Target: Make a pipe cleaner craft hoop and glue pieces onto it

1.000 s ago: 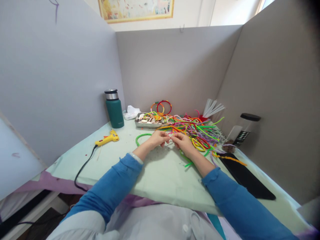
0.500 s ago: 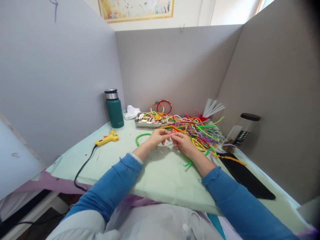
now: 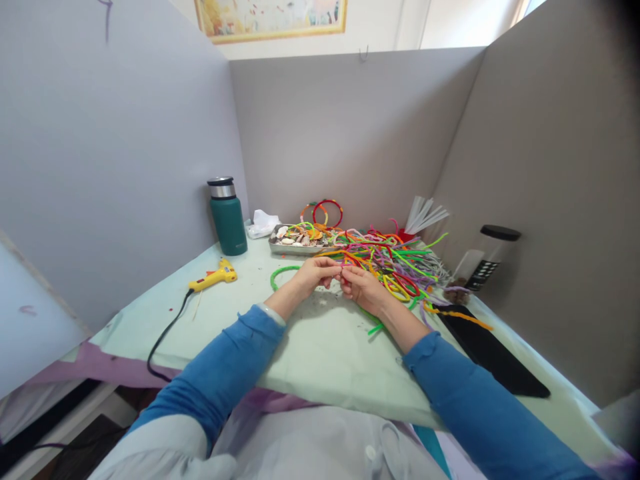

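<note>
Fingertips pinched together, my left hand (image 3: pixel 316 275) and my right hand (image 3: pixel 361 285) meet above the middle of the table. Between them is something small and reddish, mostly hidden by the fingers, too small to name. A green ring of pipe cleaner (image 3: pixel 278 273) lies on the cloth just left of my left hand, partly covered by that forearm. Right behind my right hand spreads a tangled heap of coloured pipe cleaners (image 3: pixel 400 257). Green ends (image 3: pixel 376 329) stick out beneath my right wrist.
A yellow glue gun (image 3: pixel 214 276) with a black cord lies left, near a green bottle (image 3: pixel 229 223). Behind my hands stands a metal tray (image 3: pixel 300 250) of small pieces. Glue sticks (image 3: pixel 425 217), a clear jar (image 3: pixel 487 260) and a black flat object (image 3: pixel 493 353) are on the right. Grey partitions (image 3: pixel 357 133) enclose the table.
Both hands stay at nearly the same spot, still pinched together. The right fingers have shifted slightly, and a bit more of the reddish piece shows.
</note>
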A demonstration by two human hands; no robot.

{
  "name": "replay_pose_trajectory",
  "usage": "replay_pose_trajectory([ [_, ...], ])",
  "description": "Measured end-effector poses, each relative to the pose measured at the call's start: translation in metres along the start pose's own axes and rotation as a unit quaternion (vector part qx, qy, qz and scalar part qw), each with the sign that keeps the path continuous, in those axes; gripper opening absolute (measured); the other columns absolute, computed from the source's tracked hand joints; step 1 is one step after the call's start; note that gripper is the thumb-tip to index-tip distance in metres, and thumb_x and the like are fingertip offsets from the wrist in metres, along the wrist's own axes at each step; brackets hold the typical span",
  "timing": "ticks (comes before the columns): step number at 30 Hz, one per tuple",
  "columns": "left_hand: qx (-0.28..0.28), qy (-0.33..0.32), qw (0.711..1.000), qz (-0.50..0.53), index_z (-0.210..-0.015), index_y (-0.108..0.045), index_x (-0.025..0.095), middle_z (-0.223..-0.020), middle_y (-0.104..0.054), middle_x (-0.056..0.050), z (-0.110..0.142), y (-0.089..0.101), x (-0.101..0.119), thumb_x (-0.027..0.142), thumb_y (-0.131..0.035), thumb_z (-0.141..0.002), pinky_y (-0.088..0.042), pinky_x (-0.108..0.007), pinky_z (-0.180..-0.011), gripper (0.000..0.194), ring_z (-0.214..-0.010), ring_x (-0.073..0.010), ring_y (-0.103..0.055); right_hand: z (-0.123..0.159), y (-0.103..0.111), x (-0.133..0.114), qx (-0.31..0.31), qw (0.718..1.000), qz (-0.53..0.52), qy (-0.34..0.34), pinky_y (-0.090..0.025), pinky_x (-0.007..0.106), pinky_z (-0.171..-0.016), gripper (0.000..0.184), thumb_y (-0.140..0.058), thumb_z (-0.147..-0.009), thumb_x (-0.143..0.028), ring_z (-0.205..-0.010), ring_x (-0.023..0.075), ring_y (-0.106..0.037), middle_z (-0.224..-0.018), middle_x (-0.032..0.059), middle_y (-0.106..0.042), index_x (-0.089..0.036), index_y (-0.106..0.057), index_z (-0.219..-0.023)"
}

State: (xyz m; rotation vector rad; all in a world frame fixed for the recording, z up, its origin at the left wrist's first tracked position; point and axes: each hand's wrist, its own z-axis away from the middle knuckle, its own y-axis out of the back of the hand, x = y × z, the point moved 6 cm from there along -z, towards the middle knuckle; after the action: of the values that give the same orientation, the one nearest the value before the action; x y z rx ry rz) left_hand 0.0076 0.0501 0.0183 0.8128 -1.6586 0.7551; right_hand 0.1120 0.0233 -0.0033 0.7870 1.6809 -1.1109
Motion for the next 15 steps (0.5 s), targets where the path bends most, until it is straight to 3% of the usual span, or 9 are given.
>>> replay_pose_trajectory([
  [6, 0.021, 0.006, 0.999, -0.04, -0.079, -0.06, 0.009, -0.064, -0.056, 0.001, 0.001, 0.001, 0.002, 0.035, -0.068, -0.063, -0.031, -0.017, -0.041, 0.031, -0.041, -0.0023, -0.041, -0.002, 0.005, 0.0, 0.024, 1.0, 0.012, 0.017, -0.029, 0.019, -0.042, 0.023, -0.069, -0.069, -0.036, -0.047, 0.0042, -0.04, -0.066, -0.0032, -0.052, -0.018, -0.058, -0.078],
  [10, 0.048, -0.001, 0.985, -0.167, -0.082, -0.063, 0.009, -0.068, -0.059, -0.001, -0.001, 0.005, 0.003, 0.034, -0.062, -0.067, -0.031, -0.018, -0.04, 0.028, -0.04, -0.0026, -0.04, -0.005, 0.018, 0.003, 0.077, 0.992, 0.093, 0.028, -0.027, 0.018, -0.039, 0.025, -0.068, -0.068, -0.038, -0.043, 0.0045, -0.038, -0.058, -0.0047, -0.048, -0.017, -0.055, -0.072],
  [15, 0.051, -0.036, 0.942, -0.33, -0.092, -0.066, 0.012, -0.067, -0.062, 0.0, -0.005, 0.007, 0.003, 0.028, -0.055, -0.073, -0.033, -0.019, -0.044, 0.027, -0.04, -0.0041, -0.042, -0.008, 0.027, 0.003, 0.112, 0.969, 0.214, 0.055, -0.026, 0.019, -0.037, 0.024, -0.063, -0.069, -0.039, -0.039, 0.0055, -0.037, -0.051, -0.0053, -0.048, -0.018, -0.053, -0.069],
])
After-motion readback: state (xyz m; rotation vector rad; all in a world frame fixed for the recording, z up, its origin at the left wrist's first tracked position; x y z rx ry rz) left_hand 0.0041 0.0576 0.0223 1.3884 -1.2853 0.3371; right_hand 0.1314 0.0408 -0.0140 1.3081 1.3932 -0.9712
